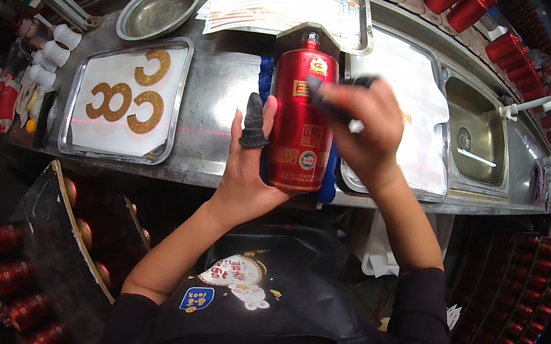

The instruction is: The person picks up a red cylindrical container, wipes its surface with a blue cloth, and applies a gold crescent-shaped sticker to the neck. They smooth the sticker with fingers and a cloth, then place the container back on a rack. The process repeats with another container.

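A broad steel desk (214,136) curves right across the view here, with a sink (477,146) let into its right end! Next in size, a metal tray (394,192) covered with white sheeting on the right, another, the left tray (114,156), over on the left, and a pile of printed sheets (270,4) at the back. And here's the centrepiece: a red bottle (288,128), lying face up at the front edge, neck pointing away, with blue padding (327,189) showing beside it. A metal bowl (157,10) stands behind the left tray.

To the hands! The right hand (365,125) is over the bottle's upper right side, badly blurred, so likely in motion; something dark is at its fingertips, but whether those fingers grip it, I can't tell. The left hand (244,175) is at the lower left, fingers extended rather than clenched, thumb along the base, apparently bracing. My read: the step in hand is surface work on the bottle's front, and the next move calls for a steady body and a light, even touch around the gold label (301,89).

Smaller still: curved gold pieces (145,117) in the left tray, and a black finger cover (254,124) on the left hand.
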Tool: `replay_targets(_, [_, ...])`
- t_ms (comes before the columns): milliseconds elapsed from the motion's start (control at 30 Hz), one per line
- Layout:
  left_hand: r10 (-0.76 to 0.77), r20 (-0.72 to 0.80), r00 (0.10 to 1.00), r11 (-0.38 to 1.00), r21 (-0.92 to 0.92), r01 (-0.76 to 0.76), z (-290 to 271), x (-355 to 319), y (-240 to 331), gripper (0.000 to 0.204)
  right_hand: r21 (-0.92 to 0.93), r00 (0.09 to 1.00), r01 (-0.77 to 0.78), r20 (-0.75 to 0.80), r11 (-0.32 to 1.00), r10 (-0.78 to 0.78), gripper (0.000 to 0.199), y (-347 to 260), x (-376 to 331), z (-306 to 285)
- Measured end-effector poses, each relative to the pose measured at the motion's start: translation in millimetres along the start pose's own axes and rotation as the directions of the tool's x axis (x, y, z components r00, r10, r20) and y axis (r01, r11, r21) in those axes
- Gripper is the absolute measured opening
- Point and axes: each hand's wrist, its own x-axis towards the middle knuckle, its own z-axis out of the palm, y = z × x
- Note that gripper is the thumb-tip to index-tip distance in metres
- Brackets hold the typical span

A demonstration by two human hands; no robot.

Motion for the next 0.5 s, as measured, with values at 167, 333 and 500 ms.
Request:
replay_targets(167, [-0.046,0.033,0.998,0.962,-0.266,0.053,0,-4,-17,0.105,0.306,0.916,0.245,0.239,0.920,-0.323,0.034,-38,-79,-25])
replay_targets(333, [0.142,-0.039,0.989,0.988,0.065,-0.139,4,-25,-7,0.095,0.233,0.979,-0.168,0.155,0.958,0.134,0.043,-49,-96,-35])
replay_targets(500, [0.100,-0.115,0.988,0.994,-0.040,-0.106,-3,-9,-10,0.088,0.263,0.629,-0.765,0.107,0.588,0.770,0.019,-39,-17,-11])
